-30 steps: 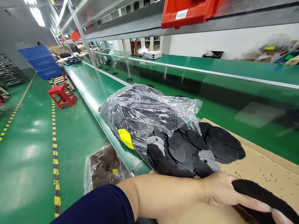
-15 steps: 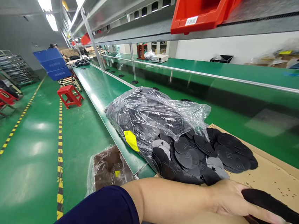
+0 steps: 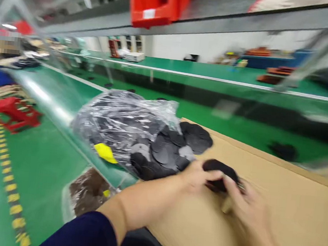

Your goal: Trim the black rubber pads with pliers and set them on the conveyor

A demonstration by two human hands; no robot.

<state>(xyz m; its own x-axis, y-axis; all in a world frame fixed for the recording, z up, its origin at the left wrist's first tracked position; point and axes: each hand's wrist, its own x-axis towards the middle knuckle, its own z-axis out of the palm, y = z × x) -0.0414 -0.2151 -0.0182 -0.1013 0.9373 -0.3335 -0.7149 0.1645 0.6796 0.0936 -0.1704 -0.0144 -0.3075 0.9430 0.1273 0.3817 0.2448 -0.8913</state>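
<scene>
On the cardboard sheet point(image 3: 284, 216), two hands are gripping a black disc stack point(image 3: 219, 175)

Above the middle of the sheet, the left hand point(image 3: 196, 176) is coming from a navy sleeve point(image 3: 83, 233) and is holding the stack from its left end, with the fingers closed around it. The right hand point(image 3: 248, 212) is pressing on the other end, and its fingers are curling over the stack, but this hand is quite blurred, so the exact finger position is hard to see. The stack is lying along the hands, just above the cardboard.

Just beyond the hands, a clear plastic bag point(image 3: 117, 122) full of dark discs is lying on the edge of the green workbench point(image 3: 51, 92), with a yellow label point(image 3: 105, 153) on it. Loose black discs point(image 3: 196, 137) are spreading out from its opening onto the sheet. Below the bench, a brown-filled plastic bag point(image 3: 88, 191) is sitting, and farther left a red stool point(image 3: 11, 112) is standing on the green floor. Overhead, a red bin point(image 3: 155, 2) is sitting on a metal shelf point(image 3: 220, 22).
</scene>
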